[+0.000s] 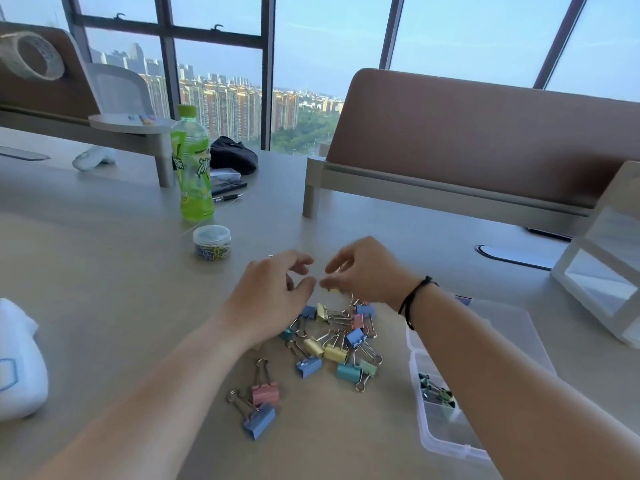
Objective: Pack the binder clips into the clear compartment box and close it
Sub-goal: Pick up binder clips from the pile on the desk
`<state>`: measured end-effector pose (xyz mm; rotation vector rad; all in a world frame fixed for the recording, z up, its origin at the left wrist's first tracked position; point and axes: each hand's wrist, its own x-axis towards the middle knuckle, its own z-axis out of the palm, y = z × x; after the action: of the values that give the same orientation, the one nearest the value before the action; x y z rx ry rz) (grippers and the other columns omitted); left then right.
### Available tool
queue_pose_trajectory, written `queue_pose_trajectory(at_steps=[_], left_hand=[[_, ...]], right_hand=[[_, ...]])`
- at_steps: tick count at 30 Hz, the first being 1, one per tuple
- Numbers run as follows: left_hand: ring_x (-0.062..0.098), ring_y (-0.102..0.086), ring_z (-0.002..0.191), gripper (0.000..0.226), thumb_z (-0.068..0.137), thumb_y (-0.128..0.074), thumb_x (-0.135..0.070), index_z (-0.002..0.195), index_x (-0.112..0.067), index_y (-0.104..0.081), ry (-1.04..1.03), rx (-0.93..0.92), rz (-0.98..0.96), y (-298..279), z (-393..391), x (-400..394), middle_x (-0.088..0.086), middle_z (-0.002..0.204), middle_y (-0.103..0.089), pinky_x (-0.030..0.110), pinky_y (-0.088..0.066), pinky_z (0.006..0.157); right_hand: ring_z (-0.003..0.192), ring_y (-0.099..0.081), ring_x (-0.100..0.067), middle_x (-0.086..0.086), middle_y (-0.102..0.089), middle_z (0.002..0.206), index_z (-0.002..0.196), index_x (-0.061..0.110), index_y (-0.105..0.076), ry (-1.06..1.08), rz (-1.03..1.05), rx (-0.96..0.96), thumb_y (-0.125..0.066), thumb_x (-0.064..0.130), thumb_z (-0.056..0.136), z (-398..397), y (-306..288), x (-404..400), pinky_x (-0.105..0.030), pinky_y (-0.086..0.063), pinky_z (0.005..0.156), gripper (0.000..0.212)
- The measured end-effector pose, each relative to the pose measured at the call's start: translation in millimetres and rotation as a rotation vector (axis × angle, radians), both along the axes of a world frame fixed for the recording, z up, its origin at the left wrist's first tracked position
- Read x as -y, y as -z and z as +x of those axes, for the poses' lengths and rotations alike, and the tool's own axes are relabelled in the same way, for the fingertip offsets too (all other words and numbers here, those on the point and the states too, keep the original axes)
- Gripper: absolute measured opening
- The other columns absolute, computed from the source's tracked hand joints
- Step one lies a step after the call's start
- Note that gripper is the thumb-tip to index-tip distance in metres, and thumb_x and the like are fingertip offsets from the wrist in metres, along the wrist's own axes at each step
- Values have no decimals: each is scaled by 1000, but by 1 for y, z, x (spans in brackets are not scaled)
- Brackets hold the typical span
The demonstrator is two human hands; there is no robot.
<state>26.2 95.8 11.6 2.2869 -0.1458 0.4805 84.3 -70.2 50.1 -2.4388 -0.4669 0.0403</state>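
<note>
Several pastel binder clips [332, 344] lie in a loose pile on the desk, with a pink clip [265, 393] and a blue clip [259, 422] nearer to me. Both hands hover over the pile's far edge, fingertips almost touching. My left hand [273, 292] has loosely curled fingers with nothing visible in them. My right hand [363, 271] pinches a small yellow binder clip [334, 291], blurred and mostly hidden. The clear compartment box [429, 434] lies open at the right under my right forearm, with a few green clips [436, 393] in one compartment.
A round tub of paper clips [211, 242] and a green drink bottle [191, 168] stand beyond the hands. A white object [17, 368] lies at the left edge, and white drawers [602, 271] stand at the right. Brown desk dividers rise behind.
</note>
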Motion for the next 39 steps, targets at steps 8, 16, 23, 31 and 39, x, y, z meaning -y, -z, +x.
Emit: queue_pose_trajectory(at_steps=[8,16,23,31,39], left_hand=[[18,-73,74,25,92,-61,5,114,-6,-66,30,-174,-863,-4,2,12,10,92,-75,25,-58,63],[18,-73,70,30,99,-42,6,97,-9,-68,-138,-149,-820,4,9,16,10,90,-72,26,-59,64],[16,-70,64,32,95,-42,5,93,-12,-69,-197,-109,-699,2,6,16,6,86,-72,35,-62,69],[9,-68,59,32,94,-43,0,97,-16,-70,-187,-109,-546,-1,2,18,1,85,-73,16,-52,57],[1,-64,61,29,93,-48,-6,100,-21,-71,-136,-108,-362,-1,-2,19,-7,88,-72,19,-50,61]], right_hand=[[68,-70,-19,-14,-74,83,88,2,-69,-37,473,-377,-76,29,84,14,-16,-19,-28,-59,65,29],[74,-69,-22,-8,-68,81,98,11,-67,164,-423,-128,-72,54,78,51,0,-5,-35,-61,69,48],[73,-70,-24,-18,-74,96,107,-2,-70,104,-314,-345,-67,4,85,51,-7,-18,-40,-62,76,23],[64,-69,-21,-15,-70,79,104,-6,-65,66,-93,-404,-66,-1,83,40,-5,-10,-29,-61,60,21],[75,-65,-13,-5,-73,95,101,21,-70,-78,-436,-245,-73,21,81,32,-11,10,-31,-61,71,21]])
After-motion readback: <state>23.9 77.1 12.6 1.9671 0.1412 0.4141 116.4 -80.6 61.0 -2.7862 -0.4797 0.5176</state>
